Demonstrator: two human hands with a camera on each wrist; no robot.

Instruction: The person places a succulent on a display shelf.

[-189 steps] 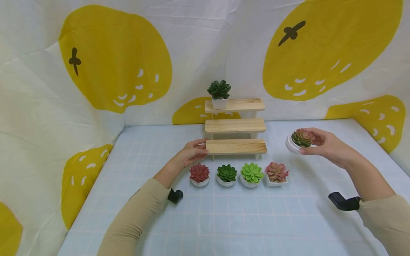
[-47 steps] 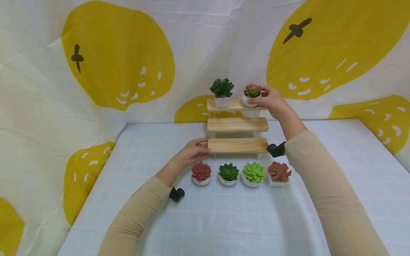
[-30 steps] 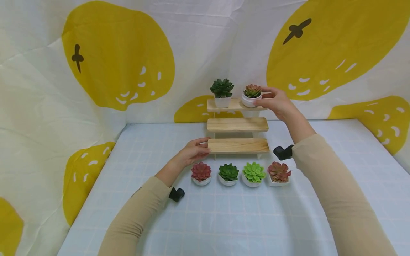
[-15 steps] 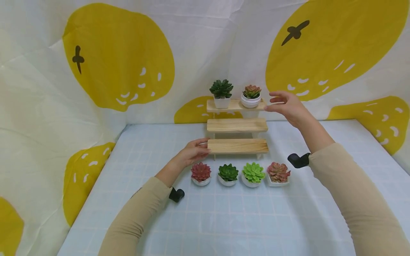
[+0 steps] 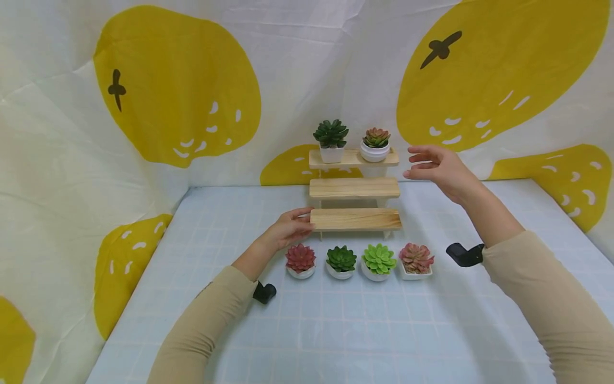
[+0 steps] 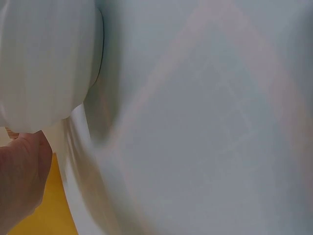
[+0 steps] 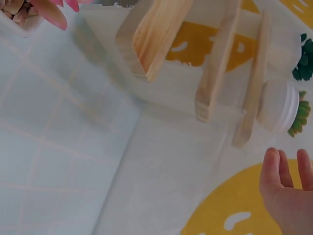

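Right hand point(image 5: 438, 168) hovers empty, fingers loose, just right of the reddish succulent pot point(image 5: 375, 145) on the top shelf point(image 5: 352, 158); left hand point(image 5: 288, 229) rests against the bottom shelf point(image 5: 355, 219) end.

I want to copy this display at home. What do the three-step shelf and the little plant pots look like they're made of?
Three-step shelf: pale, seemingly unfinished wood, grain lines visible on the boards. Pots: smooth white, faintly glossy, probably ceramic, possibly plastic. The plants look artificial: uniform, saturated leaves.
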